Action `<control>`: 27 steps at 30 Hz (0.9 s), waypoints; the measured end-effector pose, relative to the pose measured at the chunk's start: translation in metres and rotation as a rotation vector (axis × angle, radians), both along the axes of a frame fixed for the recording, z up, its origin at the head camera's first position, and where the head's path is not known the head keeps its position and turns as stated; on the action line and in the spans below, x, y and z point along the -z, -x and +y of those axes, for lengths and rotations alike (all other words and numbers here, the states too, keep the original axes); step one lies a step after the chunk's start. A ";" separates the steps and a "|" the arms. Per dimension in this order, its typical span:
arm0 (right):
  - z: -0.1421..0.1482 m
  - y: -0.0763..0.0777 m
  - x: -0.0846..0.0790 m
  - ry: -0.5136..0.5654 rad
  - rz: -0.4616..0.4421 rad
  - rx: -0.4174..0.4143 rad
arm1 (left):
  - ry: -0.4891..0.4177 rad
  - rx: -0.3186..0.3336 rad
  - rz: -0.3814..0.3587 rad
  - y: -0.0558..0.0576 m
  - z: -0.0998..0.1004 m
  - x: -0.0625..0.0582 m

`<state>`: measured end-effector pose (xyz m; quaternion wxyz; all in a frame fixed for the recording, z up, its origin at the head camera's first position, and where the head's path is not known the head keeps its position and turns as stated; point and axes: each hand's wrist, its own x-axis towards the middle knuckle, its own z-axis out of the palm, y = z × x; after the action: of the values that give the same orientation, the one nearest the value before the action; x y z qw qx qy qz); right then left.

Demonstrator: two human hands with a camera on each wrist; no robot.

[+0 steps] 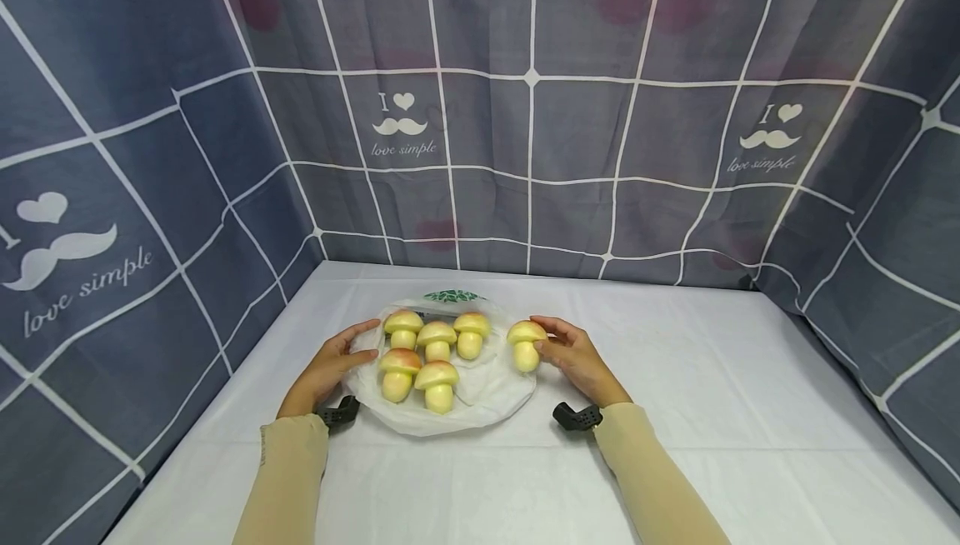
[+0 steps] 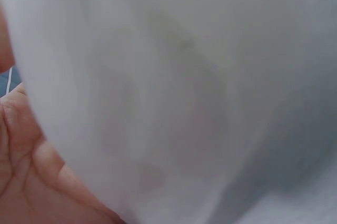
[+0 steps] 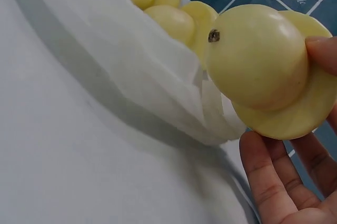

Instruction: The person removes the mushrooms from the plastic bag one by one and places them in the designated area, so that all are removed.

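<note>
In the head view, a white plastic bag [image 1: 480, 412] lies spread wide, with several yellow toy mushrooms [image 1: 437, 342] grouped at its left and middle. My right hand [image 1: 573, 357] pinches one toy mushroom [image 1: 527, 347] at the bag's right edge, thumb and fingers on its cap. Seen by the right wrist camera, this held toy mushroom [image 3: 258, 58] shows its pale stem with a dark spot at the end. At the bag's left edge, my left hand [image 1: 330, 368] touches the plastic with thumb and forefinger spread apart. Plastic [image 2: 158, 103] fills most of the left wrist view and hides part of the palm [image 2: 31, 166].
A white cloth covers the table [image 1: 750, 387]. Dark grey-blue checked curtains [image 1: 570, 128] stand behind it and along both sides. Green leaf print [image 1: 450, 296] marks the bag's far edge. Each wrist carries a black camera mount [image 1: 577, 417].
</note>
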<state>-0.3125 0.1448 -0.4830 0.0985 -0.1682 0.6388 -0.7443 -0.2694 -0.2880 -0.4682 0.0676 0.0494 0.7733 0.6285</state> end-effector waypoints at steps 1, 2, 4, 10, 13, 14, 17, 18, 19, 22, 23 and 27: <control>0.001 0.001 0.001 -0.003 0.003 0.005 | 0.001 -0.001 -0.001 0.000 0.000 0.000; 0.003 0.001 0.001 -0.005 0.002 0.014 | 0.002 -0.002 -0.003 0.000 0.000 0.000; 0.005 0.002 0.000 -0.014 0.006 0.028 | 0.000 -0.002 -0.006 0.000 0.001 0.000; 0.013 0.003 0.000 -0.089 0.053 0.068 | -0.008 -0.005 -0.012 0.001 0.001 0.000; 0.016 0.005 0.001 -0.117 0.073 0.083 | -0.006 -0.006 -0.010 0.001 0.000 0.001; 0.018 0.007 0.002 -0.128 0.083 0.087 | -0.007 -0.005 -0.009 0.001 0.000 0.001; 0.023 0.009 0.004 -0.154 0.095 0.109 | -0.012 -0.002 -0.007 0.001 0.000 0.001; 0.024 0.010 0.004 -0.163 0.098 0.116 | -0.014 -0.001 -0.006 0.001 0.000 0.001; 0.026 0.011 0.004 -0.171 0.100 0.123 | -0.015 -0.001 -0.005 0.001 0.000 0.001; 0.029 0.011 0.003 -0.183 0.098 0.154 | -0.015 -0.002 -0.003 0.002 -0.001 0.002; 0.029 0.011 0.003 -0.185 0.097 0.163 | -0.014 -0.003 -0.003 0.002 -0.001 0.002; 0.032 0.012 0.002 -0.199 0.107 0.194 | -0.017 0.000 -0.001 0.002 -0.001 0.002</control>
<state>-0.3246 0.1771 -0.4848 0.0081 -0.1343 0.7271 -0.6732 -0.2717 -0.2890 -0.4705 0.0677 0.0497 0.7680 0.6350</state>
